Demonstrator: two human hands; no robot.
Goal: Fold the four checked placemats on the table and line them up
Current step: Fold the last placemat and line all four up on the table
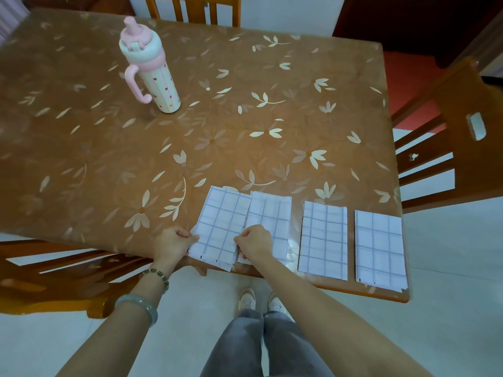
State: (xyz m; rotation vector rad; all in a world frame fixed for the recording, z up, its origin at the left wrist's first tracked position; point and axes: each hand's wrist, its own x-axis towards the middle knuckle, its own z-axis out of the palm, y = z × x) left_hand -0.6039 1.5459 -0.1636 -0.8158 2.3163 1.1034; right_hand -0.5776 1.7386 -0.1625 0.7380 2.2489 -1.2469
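Placemats (324,240), four and folded, lie in a row along the table (245,118) edge at the lower centre and right of the frame. The left hand (174,243) and right hand (255,244) pinch the sides of the leftmost placemat (220,227) with curled fingers; it overlaps the second placemat (272,213). A pink bottle (152,69) stands upper left.
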